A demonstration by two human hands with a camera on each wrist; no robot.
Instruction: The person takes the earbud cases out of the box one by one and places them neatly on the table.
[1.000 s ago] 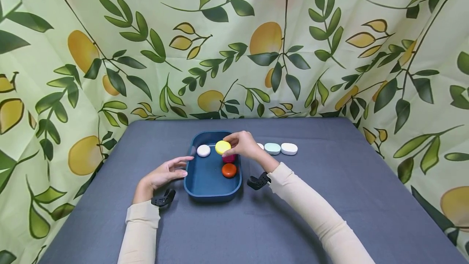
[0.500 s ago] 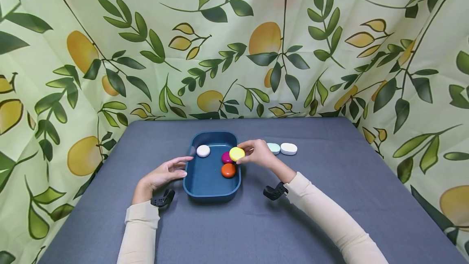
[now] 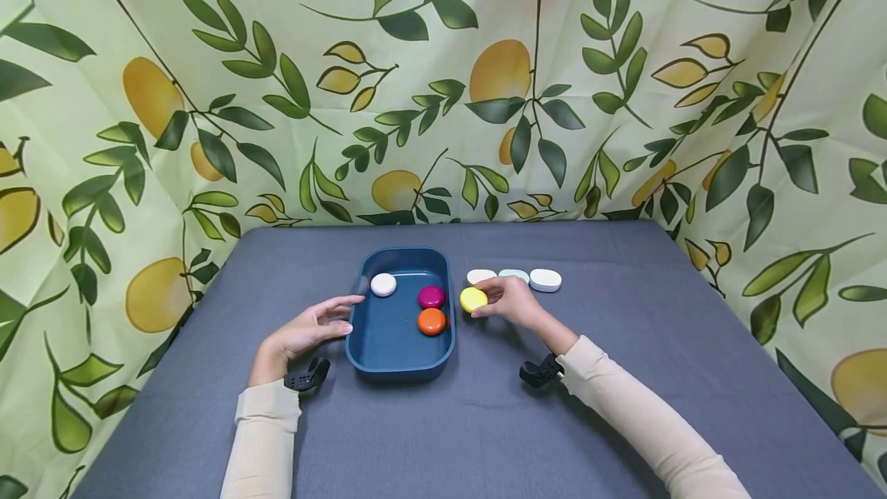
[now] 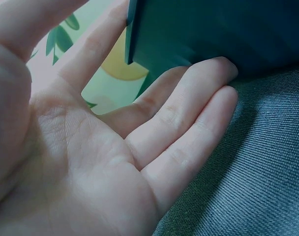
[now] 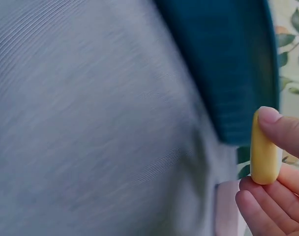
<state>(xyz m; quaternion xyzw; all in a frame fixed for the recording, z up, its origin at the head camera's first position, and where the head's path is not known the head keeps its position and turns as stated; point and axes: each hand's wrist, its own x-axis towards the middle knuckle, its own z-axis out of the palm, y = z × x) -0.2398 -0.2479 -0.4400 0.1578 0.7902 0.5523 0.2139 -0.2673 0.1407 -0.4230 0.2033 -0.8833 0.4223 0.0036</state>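
Observation:
My right hand [image 3: 514,303] pinches a smooth yellow round disc [image 3: 473,299] between thumb and fingers, just right of the blue tray. In the right wrist view the yellow disc [image 5: 264,155] is seen edge-on, thick with rounded edges. My left hand [image 3: 315,327] rests at the left side of the blue tray [image 3: 384,341], its fingers relaxed and fingertips at the wall; the left wrist view shows the palm and loosely bent fingers beside the tray wall [image 4: 189,34]. Inside the tray lie a white disc [image 3: 383,285], a magenta disc [image 3: 431,297] and an orange disc [image 3: 432,322].
Behind my right hand, three oval pieces stand in a row: a whitish one [image 3: 481,276], a pale blue-green one [image 3: 514,275] and a white one [image 3: 545,280]. The grey cloth-covered table [image 3: 416,437] ends at a leaf-patterned curtain [image 3: 430,98].
My right hand has carried the yellow disc from over the tray to the right, past the rim. The magenta disc and the oval pieces are uncovered more. My left hand stays put.

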